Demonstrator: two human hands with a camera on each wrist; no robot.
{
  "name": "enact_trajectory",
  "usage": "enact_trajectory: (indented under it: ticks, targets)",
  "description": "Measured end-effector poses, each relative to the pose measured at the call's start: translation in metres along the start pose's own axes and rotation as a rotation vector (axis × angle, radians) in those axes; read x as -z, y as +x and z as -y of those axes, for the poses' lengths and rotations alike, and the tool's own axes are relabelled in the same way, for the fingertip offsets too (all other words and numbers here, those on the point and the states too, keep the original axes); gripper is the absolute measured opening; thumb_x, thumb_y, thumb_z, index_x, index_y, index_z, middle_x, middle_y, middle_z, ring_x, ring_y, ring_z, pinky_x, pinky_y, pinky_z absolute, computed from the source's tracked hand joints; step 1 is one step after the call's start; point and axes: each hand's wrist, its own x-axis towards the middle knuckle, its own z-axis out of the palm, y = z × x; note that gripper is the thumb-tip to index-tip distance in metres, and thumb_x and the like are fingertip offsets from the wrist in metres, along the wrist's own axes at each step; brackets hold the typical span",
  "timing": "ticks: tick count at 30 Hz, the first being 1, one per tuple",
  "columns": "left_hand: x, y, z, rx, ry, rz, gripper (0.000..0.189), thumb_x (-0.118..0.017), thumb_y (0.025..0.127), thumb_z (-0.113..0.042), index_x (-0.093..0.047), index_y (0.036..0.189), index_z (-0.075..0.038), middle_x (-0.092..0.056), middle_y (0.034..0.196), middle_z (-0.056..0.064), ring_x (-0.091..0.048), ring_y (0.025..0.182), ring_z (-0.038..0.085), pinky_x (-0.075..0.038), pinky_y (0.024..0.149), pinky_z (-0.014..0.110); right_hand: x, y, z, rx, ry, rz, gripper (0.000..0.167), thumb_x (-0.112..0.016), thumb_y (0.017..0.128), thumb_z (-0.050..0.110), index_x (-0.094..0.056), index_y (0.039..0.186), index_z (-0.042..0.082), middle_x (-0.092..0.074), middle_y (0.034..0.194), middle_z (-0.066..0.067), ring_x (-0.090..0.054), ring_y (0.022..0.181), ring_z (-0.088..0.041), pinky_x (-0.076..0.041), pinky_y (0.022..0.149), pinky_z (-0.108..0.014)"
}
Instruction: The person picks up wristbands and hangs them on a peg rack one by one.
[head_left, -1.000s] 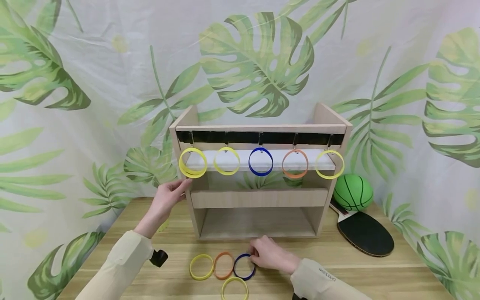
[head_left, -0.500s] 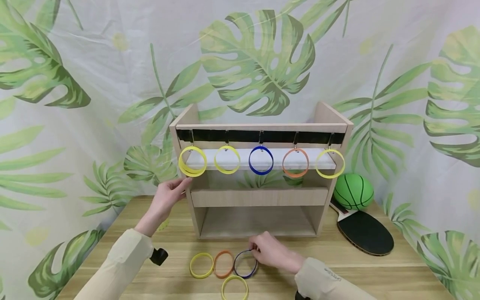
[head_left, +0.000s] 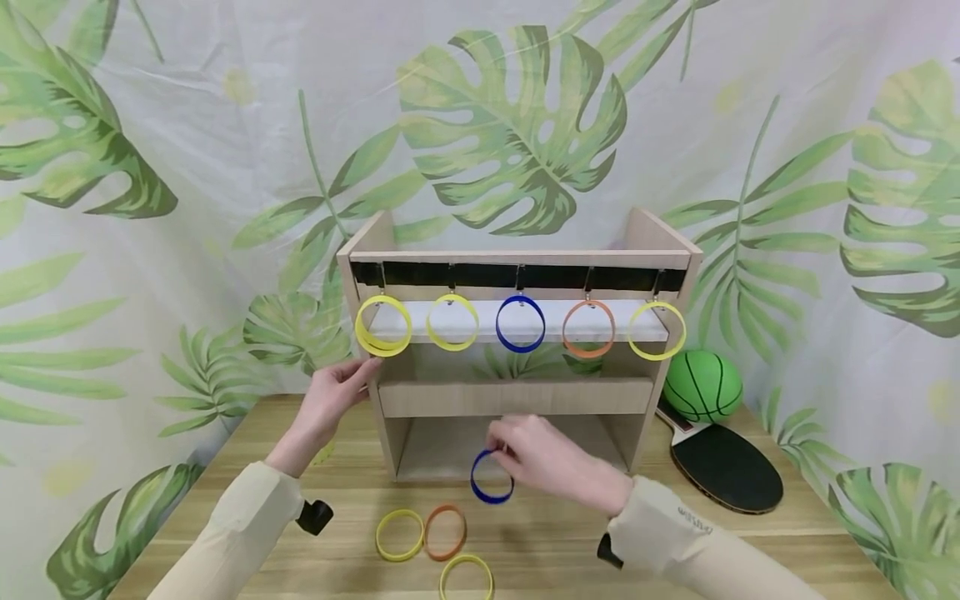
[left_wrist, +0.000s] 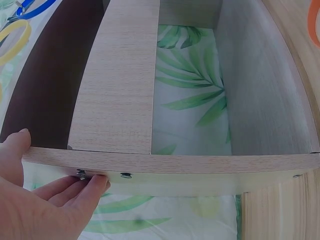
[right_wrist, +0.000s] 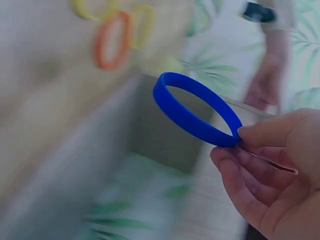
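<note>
My right hand (head_left: 543,454) pinches a blue silicone wristband (right_wrist: 185,117) between thumb and fingers, raised in front of the shelf's lower opening. My left hand (head_left: 330,400) grips the left side panel (left_wrist: 170,162) of a wooden shelf (head_left: 517,398), thumb on the inner side and fingers on the outer. Wristbands hang on hooks along a black strip (head_left: 487,275): yellow ones at the far left (head_left: 383,352), then a yellow one (head_left: 452,347), a blue one (head_left: 521,348), an orange one (head_left: 588,354) and a yellow one (head_left: 657,357).
On the wooden table (head_left: 315,554) lie a yellow wristband (head_left: 399,557), an orange wristband (head_left: 446,557) and, nearer me, another yellow wristband (head_left: 467,559). A black table tennis bat (head_left: 727,467) and a green ball (head_left: 703,385) stand right of the shelf. A leaf-patterned cloth (head_left: 510,125) hangs behind.
My right hand has picked the blue wristband up off the table and raised it toward the shelf. The left hand has stayed on the side panel.
</note>
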Motion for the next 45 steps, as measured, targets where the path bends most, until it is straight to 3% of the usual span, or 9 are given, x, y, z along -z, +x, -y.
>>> enact_trajectory:
  ticks: [9,16,23,31,39,45]
  targets:
    - [0.000,0.001,0.001,-0.003,0.002,-0.003,0.069,-0.054,0.099,-0.052,-0.047,0.146,-0.001,-0.045,0.153,0.019,-0.044,0.141,0.030,-0.050,0.109,0.032,0.088,0.044,0.031,0.167,-0.072,-0.217,0.004,-0.070,0.090,0.003,-0.067,0.091,0.005,-0.069,0.087,-0.003,-0.064,0.076,-0.009,-0.055,0.067,-0.011]
    - [0.000,0.001,0.001,0.002,-0.002,-0.006,0.068,-0.053,0.099,-0.051,-0.047,0.146,-0.001,-0.045,0.153,0.018,-0.044,0.140,0.029,-0.051,0.108,0.030,0.127,0.078,0.041,0.225,-0.077,-0.314,0.004,-0.068,0.091,0.002,-0.065,0.089,0.004,-0.068,0.088,-0.006,-0.067,0.075,-0.012,-0.057,0.067,-0.015]
    - [0.001,0.001,0.001,-0.003,0.001,-0.002,0.068,-0.053,0.099,-0.051,-0.048,0.145,-0.001,-0.046,0.152,0.019,-0.044,0.140,0.030,-0.051,0.107,0.029,0.136,0.104,0.038,0.167,-0.114,-0.305,0.004,-0.065,0.094,0.005,-0.065,0.090,0.005,-0.070,0.088,-0.006,-0.067,0.077,-0.014,-0.057,0.071,-0.022]
    - [0.000,0.001,0.001,0.005,-0.006,-0.010,0.067,-0.054,0.099,-0.051,-0.050,0.144,-0.002,-0.048,0.151,0.018,-0.047,0.137,0.028,-0.053,0.104,0.027,0.132,0.113,0.030,0.088,-0.130,-0.265,0.004,-0.065,0.093,0.005,-0.066,0.089,0.004,-0.069,0.086,-0.007,-0.063,0.078,-0.016,-0.056,0.071,-0.024]
    - [0.000,0.001,0.002,0.004,-0.008,-0.002,0.069,-0.055,0.098,-0.052,-0.049,0.145,-0.002,-0.046,0.152,0.018,-0.045,0.140,0.029,-0.050,0.108,0.031,0.131,0.108,0.030,0.063,-0.151,-0.253,0.004,-0.065,0.094,0.007,-0.066,0.091,0.004,-0.070,0.089,-0.007,-0.066,0.081,-0.017,-0.058,0.074,-0.025]
    - [0.001,0.002,0.001,-0.008,-0.003,0.001,0.067,-0.054,0.099,-0.051,-0.050,0.144,-0.001,-0.047,0.151,0.019,-0.046,0.138,0.029,-0.052,0.107,0.029,0.124,0.083,0.037,0.136,-0.121,-0.305,0.002,-0.067,0.091,0.004,-0.066,0.089,0.003,-0.069,0.086,-0.007,-0.067,0.079,-0.016,-0.059,0.071,-0.022]
